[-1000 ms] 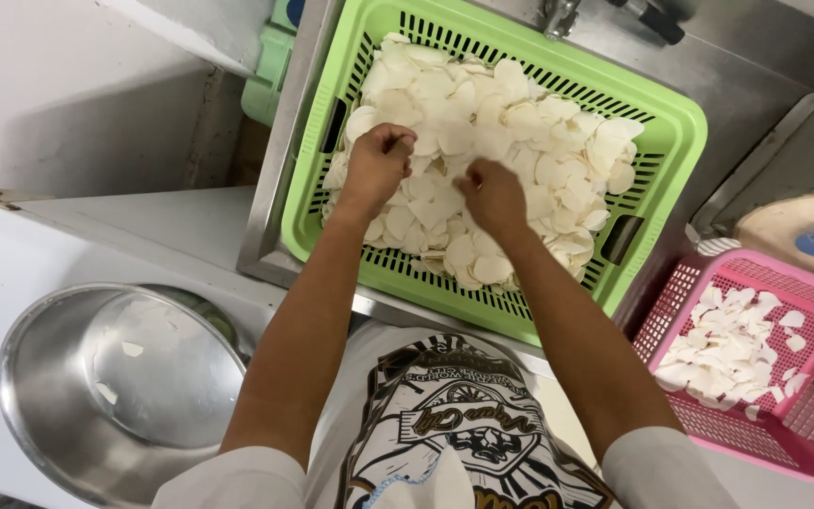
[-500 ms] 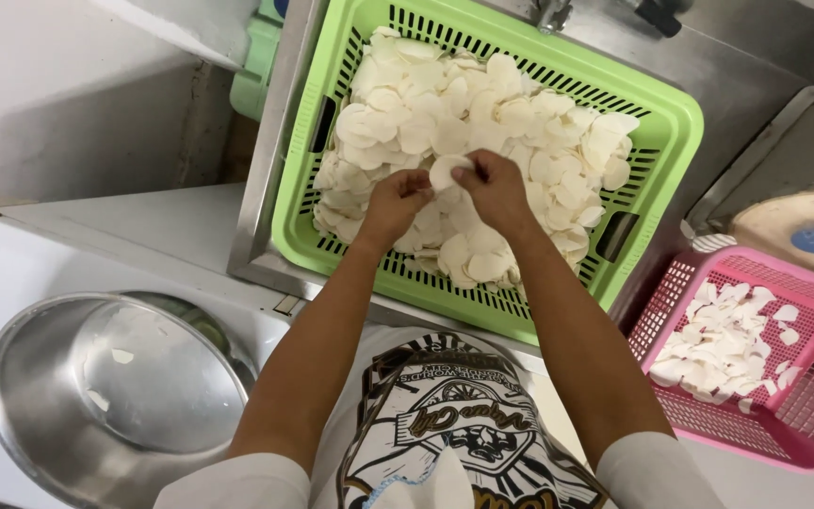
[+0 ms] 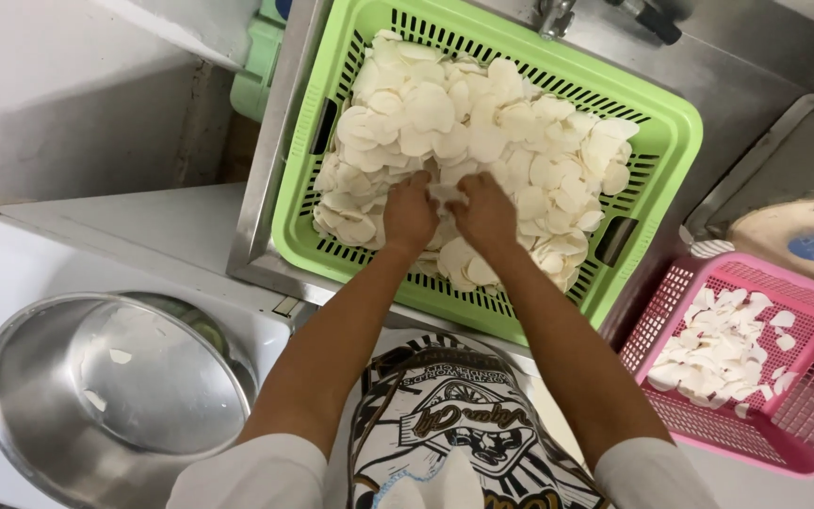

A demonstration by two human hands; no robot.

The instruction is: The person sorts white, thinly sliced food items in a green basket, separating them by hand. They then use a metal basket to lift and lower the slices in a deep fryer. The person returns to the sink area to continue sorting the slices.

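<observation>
Head view: your left hand (image 3: pixel 410 213) and right hand (image 3: pixel 486 215), side by side, fingers curled together on one pale slice (image 3: pixel 445 194) (grip partly hidden) atop the white slices (image 3: pixel 482 132) filling the green basket (image 3: pixel 675 132); steel bowl (image 3: pixel 115 396) lower left; pink basket (image 3: pixel 807 424) right

Steel bowl (image 3: pixel 120 396) on white counter (image 3: pixel 96 236)

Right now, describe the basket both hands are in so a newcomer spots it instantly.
Start at the metal sink at top centre. Sitting in it is the green basket, heaped with pale white slices, where the left hand and right hand meet. The pink basket at right is smaller and far less full.
</observation>
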